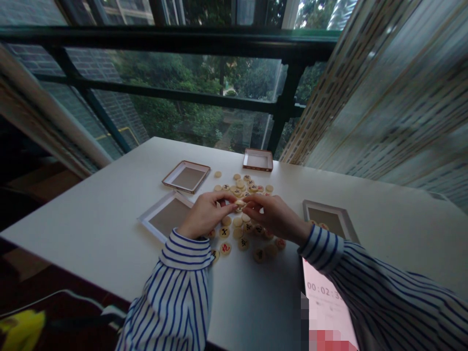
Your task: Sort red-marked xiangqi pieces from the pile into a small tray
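Note:
My left hand [205, 210] and my right hand [277, 215] meet over the middle of the white table [91, 209]. A round wooden xiangqi piece [240, 203] is pinched between the fingertips of both; its face cannot be read. Below and around them, loose xiangqi pieces lie scattered, some with red characters, like this red-marked piece [225, 248], others with black, like this black-marked piece [224, 232]. Several show blank sides, such as a plain piece [218, 174] farther back. My hands and wrists hide part of the pile.
Left of the pieces lie an open shallow box [165, 183] and a tray [146, 217], partly behind my left hand. Another box [258, 169] stands at the back edge. A tray [347, 217] on the right holds some pieces. A phone [325, 297] showing a timer lies under my right forearm.

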`<state>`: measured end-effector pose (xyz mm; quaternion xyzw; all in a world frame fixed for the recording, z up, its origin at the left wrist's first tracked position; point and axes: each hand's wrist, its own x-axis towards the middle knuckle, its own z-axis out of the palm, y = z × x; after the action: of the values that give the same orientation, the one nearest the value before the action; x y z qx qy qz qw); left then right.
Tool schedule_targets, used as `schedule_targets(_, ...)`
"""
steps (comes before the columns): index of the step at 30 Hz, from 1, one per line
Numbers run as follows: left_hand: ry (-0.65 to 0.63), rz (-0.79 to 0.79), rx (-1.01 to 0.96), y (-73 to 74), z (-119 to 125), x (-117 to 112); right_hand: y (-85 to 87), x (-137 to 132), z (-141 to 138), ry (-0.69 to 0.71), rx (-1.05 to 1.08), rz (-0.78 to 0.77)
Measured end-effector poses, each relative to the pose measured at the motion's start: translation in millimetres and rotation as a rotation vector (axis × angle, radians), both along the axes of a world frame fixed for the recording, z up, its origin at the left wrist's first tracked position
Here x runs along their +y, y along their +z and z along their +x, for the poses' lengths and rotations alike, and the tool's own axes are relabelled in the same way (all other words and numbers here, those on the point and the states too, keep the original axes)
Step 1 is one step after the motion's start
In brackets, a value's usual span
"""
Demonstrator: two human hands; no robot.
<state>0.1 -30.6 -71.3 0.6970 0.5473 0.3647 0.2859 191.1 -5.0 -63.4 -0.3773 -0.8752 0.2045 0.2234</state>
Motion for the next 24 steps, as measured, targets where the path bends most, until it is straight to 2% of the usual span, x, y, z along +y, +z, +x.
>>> schedule_targets(5, -0.015, 0.000, -0.046, 1.1, 1, -1, -4.2, -1, 2, 0.040, -0.045, 0.170)
schedule_targets(11, -0.077, -0.043, -0.137, 3.4, 4, -2, -2.3, -2, 9, 0.156, -0.201, 0.532)
schedule_targets(15, -0.089, -0.056, -0.161, 4.3, 5, -3, 0.6, -4, 12, 0.227, -0.266, 0.656)
schedule_targets(18, -0.087, -0.047, -0.135, 4.6, 5, -3, -0.3, -5, 12, 0.233, -0.245, 0.627)
schedule_targets(24, -0.061, -0.033, -0.081, 5.2, 2, -3, -4.8, -3, 9, 0.167, -0.023, 0.398)
